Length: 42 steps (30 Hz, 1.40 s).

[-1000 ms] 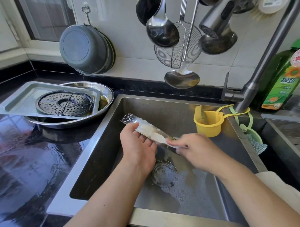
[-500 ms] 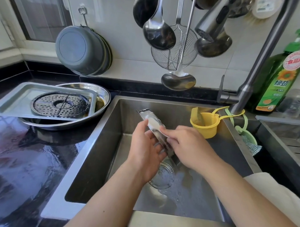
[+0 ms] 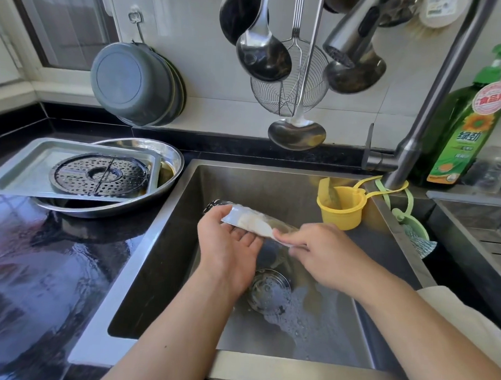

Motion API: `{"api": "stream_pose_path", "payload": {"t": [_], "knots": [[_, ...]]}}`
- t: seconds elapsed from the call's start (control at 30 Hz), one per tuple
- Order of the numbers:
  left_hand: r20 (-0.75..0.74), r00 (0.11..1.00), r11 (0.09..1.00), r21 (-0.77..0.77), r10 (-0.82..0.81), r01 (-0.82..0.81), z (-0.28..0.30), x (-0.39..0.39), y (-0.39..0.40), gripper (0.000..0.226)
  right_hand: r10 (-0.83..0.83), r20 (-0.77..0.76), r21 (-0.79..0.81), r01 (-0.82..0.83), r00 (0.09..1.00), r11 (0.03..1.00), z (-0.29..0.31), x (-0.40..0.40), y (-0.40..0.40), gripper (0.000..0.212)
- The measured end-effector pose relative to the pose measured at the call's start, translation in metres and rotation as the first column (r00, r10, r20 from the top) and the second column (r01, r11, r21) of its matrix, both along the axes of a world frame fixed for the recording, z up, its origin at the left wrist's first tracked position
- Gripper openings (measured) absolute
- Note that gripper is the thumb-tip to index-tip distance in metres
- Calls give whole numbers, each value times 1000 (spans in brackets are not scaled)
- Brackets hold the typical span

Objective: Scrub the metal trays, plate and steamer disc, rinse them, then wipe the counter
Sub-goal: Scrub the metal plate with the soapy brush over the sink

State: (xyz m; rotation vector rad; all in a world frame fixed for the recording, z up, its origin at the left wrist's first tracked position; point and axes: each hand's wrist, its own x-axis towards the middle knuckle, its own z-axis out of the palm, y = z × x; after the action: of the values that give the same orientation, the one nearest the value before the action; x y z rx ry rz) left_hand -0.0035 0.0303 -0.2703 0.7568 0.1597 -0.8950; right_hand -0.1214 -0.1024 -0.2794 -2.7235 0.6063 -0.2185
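Two hands on one small metal tray (image 3: pixel 251 219), held edge-on over sink (image 3: pixel 272 185). Left hand (image 3: pixel 230 246) cradles from below, fingers curled round near end. Right hand (image 3: pixel 318 249) pinches soapy pad against far end; pad mostly hidden. Risks: suds on metal, so likely slip and drop onto drain (image 3: pixel 268 290). Thin rim could nick fingers. Larger tray (image 3: pixel 23 167) with steamer disc (image 3: pixel 99 174) rests on round plate (image 3: pixel 171 158), left on wet surface (image 3: pixel 42 268), overhanging, so nudge may tip stack.
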Motion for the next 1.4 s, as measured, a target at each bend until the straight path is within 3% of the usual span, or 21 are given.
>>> {"api": "stream_pose_path", "payload": {"t": [0.17, 0.3, 0.4, 0.57, 0.73, 0.9, 1.03, 1.17, 1.3, 1.4], "knots": [[44, 999, 1000, 12, -9, 9, -2, -1, 1, 43, -102, 37, 36, 101, 994, 994, 1, -3, -15, 44], [12, 997, 997, 15, 77, -78, 2, -2, 2, 38, 21, 21, 74, -23, 1000, 997, -1, -3, -4, 45], [-55, 991, 991, -49, 120, -123, 1, 2, 2, 39, -86, 68, 50, 82, 994, 995, -4, 0, -14, 45], [-81, 994, 997, -52, -69, 65, -6, -2, -1, 50, 6, 34, 106, -9, 999, 994, -7, 3, -2, 45], [-10, 998, 998, 13, -61, 61, -6, 1, 0, 52, -160, 20, 73, 158, 987, 985, -5, 1, -23, 43], [-1, 997, 997, 11, -76, 76, -3, -2, -1, 49, 75, 56, 96, -80, 996, 992, -4, 2, 0, 45], [-19, 999, 999, -33, -37, 37, -5, 1, 0, 48, -49, 57, 64, 45, 997, 997, -3, 2, -15, 44], [-23, 1000, 999, -49, 15, -17, -5, 1, -1, 51, 52, 26, 74, -54, 998, 996, -4, -1, -7, 47], [-35, 997, 992, -101, 75, -78, -2, 1, 0, 52, -91, 4, 97, 90, 996, 991, -1, -3, -22, 43], [-30, 997, 993, -102, 64, -67, -4, 0, -2, 54, -49, -7, 81, 49, 999, 995, 1, -5, -18, 44]]}}
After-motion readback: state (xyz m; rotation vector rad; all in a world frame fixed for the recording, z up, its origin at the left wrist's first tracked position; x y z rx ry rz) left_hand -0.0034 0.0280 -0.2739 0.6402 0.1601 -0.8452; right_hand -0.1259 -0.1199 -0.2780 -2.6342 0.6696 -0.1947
